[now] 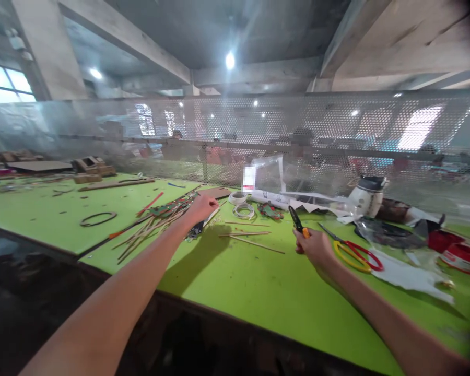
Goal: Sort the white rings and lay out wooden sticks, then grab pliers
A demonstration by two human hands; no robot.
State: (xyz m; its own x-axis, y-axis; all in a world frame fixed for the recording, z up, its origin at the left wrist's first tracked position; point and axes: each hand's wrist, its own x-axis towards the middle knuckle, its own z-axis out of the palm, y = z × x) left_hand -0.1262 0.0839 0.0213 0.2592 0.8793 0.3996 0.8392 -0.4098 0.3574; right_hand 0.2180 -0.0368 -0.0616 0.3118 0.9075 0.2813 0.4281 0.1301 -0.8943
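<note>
My left hand reaches over a pile of thin wooden sticks and green and red pieces. Its fingers are closed together, and whatever they pinch is too small to make out. Below that hand lies a dark patterned item, partly hidden by the wrist. My right hand grips a black-and-orange hand tool, its black end pointing up and away from me. Between the hands, a few more loose sticks rest on the green table.
Scissors with yellow and red handles lie right of my right hand, beside white paper. Coiled white rings, a white jar and a red tape roll are farther back. A perforated screen borders the table.
</note>
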